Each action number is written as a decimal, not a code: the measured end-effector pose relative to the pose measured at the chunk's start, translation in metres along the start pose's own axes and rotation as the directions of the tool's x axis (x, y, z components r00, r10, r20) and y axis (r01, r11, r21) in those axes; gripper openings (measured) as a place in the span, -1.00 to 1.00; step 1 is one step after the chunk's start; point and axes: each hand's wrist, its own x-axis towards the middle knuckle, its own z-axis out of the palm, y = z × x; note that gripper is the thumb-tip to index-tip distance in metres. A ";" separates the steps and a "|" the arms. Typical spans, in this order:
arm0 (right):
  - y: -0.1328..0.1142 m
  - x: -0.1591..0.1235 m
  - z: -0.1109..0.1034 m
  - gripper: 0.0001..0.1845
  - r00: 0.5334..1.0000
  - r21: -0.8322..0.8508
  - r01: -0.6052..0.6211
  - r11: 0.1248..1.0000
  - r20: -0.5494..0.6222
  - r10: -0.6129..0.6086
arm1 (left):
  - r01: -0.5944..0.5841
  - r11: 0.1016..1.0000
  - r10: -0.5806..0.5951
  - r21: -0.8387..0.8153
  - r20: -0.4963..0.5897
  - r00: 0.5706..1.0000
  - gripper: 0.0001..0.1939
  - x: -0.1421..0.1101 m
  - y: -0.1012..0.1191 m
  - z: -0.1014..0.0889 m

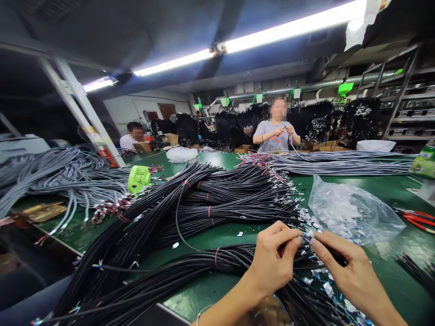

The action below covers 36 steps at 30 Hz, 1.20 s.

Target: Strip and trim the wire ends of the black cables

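Observation:
My left hand [274, 254] is closed in a pinch on the end of a black cable, whose thin blue wires [305, 236] show at the fingertips. Opposite it, my right hand [343, 258] pinches a small white piece [310, 234] at the same wire end; whether it is foil wrap or a connector is too small to tell. Both hands meet just above the bench. Below them runs a red-tied bundle of black cables [190, 267]. More black cable bundles [234, 213] lie stacked behind, their stripped ends toward my hands.
A clear plastic bag [353, 208] with white scraps lies right of the bundles, near red-handled pliers [419, 218]. Grey cables [340, 163] stretch across the back and pile at left [61, 176]. A green fan [138, 179] stands among them. A co-worker [277, 131] holds orange-handled cutters across the bench.

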 end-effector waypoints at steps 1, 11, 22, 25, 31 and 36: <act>0.001 0.000 0.000 -0.68 1.000 0.006 -0.014 1.000 0.006 0.014 | -0.007 1.000 0.007 0.010 -0.001 1.000 -0.78 0.000 0.000 0.000; 0.013 0.002 0.005 -0.65 0.995 0.112 -0.082 0.990 0.072 0.075 | -0.087 0.971 0.104 0.224 -0.064 0.992 -0.84 -0.008 -0.014 0.011; 0.009 -0.005 0.010 -0.70 0.990 -0.121 0.023 0.992 -0.132 -0.039 | 0.162 0.985 -0.164 -0.059 -0.024 0.986 -0.73 -0.003 -0.018 0.014; 0.009 -0.003 0.008 -0.70 0.989 -0.115 0.027 0.993 -0.144 -0.043 | 0.420 0.830 -0.374 -0.366 0.192 0.907 -0.58 0.004 -0.016 0.011; 0.005 0.007 -0.002 -0.69 0.995 0.116 -0.098 0.988 0.035 0.094 | 0.588 0.535 -0.363 -0.606 0.463 0.808 -0.46 0.010 -0.016 0.005; -0.006 0.010 -0.006 -0.77 0.979 0.319 -0.200 0.926 0.095 0.179 | 0.484 0.800 -0.392 -0.356 0.302 0.869 -0.55 -0.001 -0.015 0.015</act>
